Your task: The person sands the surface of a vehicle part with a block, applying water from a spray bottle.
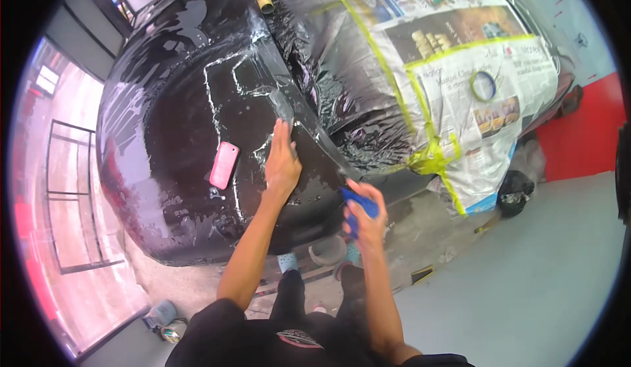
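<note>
A dark, wet car panel (177, 117) curves in front of me, with whitish suds and streaks over it. My left hand (282, 164) lies on it, fingers straight and together, their tips at a wet grey edge strip (281, 101). Whether something thin is under that palm, I cannot tell. My right hand (368, 226) is wrapped round a blue spray bottle (361, 203) near the panel's lower right edge; its lower part is hidden or blurred. Left of my left hand, a pink sponge-like block (224, 165) rests on the panel.
Newspaper (473, 78) and plastic film (348, 104), edged with yellow tape (420, 97), cover the car's right side. A tape roll (483, 86) lies on the newspaper. Farther off is a tan cylinder (264, 1). Containers (161, 316) stand on the floor at lower left.
</note>
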`<state>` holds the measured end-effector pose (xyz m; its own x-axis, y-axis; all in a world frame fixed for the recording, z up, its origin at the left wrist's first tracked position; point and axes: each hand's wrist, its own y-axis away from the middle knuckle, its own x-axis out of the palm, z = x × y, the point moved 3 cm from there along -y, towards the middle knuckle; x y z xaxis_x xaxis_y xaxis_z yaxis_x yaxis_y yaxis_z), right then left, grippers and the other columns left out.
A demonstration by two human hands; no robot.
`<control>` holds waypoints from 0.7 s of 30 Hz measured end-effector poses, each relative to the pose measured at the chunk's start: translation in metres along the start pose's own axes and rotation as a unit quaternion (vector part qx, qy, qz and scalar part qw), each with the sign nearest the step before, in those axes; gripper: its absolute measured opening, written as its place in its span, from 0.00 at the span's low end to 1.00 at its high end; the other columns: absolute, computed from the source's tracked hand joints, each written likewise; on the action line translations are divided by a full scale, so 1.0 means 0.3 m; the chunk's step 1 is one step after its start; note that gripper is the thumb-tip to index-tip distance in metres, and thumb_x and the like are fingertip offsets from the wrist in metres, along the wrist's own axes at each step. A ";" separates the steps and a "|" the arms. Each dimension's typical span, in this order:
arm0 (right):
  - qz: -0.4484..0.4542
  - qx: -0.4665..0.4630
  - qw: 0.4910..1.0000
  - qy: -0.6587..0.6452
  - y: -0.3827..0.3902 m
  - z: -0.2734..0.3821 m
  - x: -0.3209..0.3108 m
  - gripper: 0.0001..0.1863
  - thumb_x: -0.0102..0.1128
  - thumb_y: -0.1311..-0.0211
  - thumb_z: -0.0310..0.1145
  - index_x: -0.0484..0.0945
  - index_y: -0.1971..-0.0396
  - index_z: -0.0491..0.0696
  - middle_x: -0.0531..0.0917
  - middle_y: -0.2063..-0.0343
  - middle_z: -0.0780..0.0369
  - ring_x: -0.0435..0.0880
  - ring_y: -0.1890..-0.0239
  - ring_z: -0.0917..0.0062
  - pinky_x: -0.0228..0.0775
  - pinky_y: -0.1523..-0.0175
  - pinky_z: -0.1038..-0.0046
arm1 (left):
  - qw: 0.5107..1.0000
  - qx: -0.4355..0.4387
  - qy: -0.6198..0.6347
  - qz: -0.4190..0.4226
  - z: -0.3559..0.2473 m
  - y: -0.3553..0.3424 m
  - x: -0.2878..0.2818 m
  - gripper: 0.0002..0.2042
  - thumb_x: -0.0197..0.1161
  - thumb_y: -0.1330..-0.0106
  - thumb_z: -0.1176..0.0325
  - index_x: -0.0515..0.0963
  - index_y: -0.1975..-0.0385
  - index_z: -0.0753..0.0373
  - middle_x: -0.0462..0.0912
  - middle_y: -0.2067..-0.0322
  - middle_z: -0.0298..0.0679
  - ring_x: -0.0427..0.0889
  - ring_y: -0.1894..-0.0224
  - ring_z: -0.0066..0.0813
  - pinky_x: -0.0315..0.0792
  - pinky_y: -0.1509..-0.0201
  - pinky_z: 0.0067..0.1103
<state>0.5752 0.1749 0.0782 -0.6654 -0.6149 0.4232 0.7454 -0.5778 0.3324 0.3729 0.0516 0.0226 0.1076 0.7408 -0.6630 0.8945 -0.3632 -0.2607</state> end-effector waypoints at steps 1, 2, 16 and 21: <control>0.005 -0.043 0.995 0.094 -0.091 0.011 0.088 0.09 0.67 0.33 0.23 0.81 0.55 0.44 0.87 0.50 0.56 0.89 0.63 0.75 0.82 0.66 0.70 | 0.997 0.013 -0.072 0.014 -0.005 -0.038 0.078 0.27 0.50 0.22 0.68 0.57 0.25 0.69 0.58 0.24 0.54 0.56 0.21 0.51 0.56 0.20 0.39; 0.011 -0.085 0.979 0.185 -0.186 0.007 0.168 0.05 0.68 0.34 0.24 0.84 0.60 0.43 0.90 0.56 0.56 0.88 0.65 0.76 0.80 0.66 0.71 | 0.989 0.025 -0.145 0.029 -0.008 -0.062 0.152 0.28 0.48 0.21 0.66 0.56 0.24 0.69 0.56 0.23 0.54 0.52 0.19 0.51 0.52 0.18 0.40; 0.019 -0.434 0.802 0.410 -0.549 -0.040 0.191 0.05 0.68 0.37 0.30 0.81 0.66 0.48 0.82 0.67 0.57 0.83 0.61 0.56 0.74 0.54 0.56 | 0.970 0.077 -0.227 0.035 0.007 -0.392 0.194 0.34 0.50 0.22 0.58 0.53 0.23 0.72 0.50 0.22 0.60 0.46 0.19 0.56 0.44 0.18 0.47; 0.003 -0.338 0.810 0.479 -0.567 -0.028 0.132 0.07 0.66 0.38 0.28 0.80 0.60 0.48 0.80 0.57 0.56 0.79 0.53 0.57 0.74 0.50 0.57 | 0.964 0.056 -0.237 0.109 -0.088 -0.282 0.226 0.36 0.53 0.24 0.62 0.49 0.23 0.73 0.50 0.22 0.61 0.47 0.19 0.59 0.44 0.18 0.46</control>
<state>0.4217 0.2445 0.0312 -0.6290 -0.5660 -0.5329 0.7720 -0.5353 -0.3426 0.3160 0.1472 0.0183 0.0527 0.3080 -0.9499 0.8183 -0.5585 -0.1357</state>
